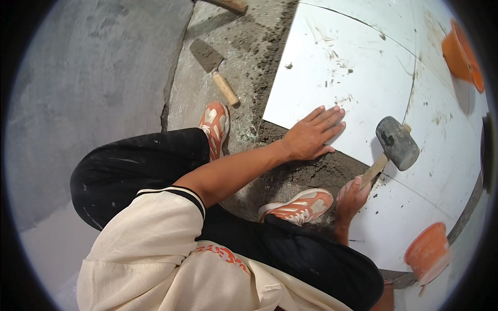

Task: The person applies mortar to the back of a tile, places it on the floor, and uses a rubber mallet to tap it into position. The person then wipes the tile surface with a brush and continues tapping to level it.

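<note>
My left hand [315,133] lies flat with fingers stretched out on the near edge of a white floor tile [306,57]. Bits of mortar are scattered over that tile. Wrapped round a wooden handle, my right hand [353,199] holds a rubber mallet [397,143], its dark grey head raised over the tiles to the right. Beneath the left hand, along the tile's near edge, is a bed of rough grey mortar [327,171]. A trowel [215,67] with a wooden handle rests on the rough floor, away from both hands.
An orange bucket [459,57] stands on the tiles at far right, and another orange container [428,251] at near right. Part of a wooden-handled tool [228,5] shows at the top edge. A grey wall [98,67] borders the left. My shoes [306,206] are beside the mortar.
</note>
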### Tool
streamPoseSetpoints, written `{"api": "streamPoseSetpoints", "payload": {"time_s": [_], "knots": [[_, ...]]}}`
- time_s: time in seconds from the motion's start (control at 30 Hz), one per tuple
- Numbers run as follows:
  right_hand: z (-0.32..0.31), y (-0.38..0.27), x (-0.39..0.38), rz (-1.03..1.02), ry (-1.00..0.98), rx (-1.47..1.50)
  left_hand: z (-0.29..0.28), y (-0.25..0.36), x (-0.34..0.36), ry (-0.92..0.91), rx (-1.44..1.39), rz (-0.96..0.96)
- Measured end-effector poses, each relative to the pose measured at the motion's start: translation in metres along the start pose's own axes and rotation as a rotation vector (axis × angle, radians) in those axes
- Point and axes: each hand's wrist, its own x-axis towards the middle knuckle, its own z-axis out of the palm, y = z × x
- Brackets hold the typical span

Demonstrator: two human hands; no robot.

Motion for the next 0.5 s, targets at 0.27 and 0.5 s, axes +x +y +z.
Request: {"api": "streamPoseSetpoints", "payload": {"time_s": [0.27,0.5], "knots": [[0.024,-0.022,0.014,0.029,-0.148,-0.022,-0.015,-0.004,0.002,0.032,-0.082,-0.027],[0.059,-0.045,0.042,-0.002,-0.199,-0.144,-0.016,-0.018,0.008,0.035,-0.134,0.032]]}}
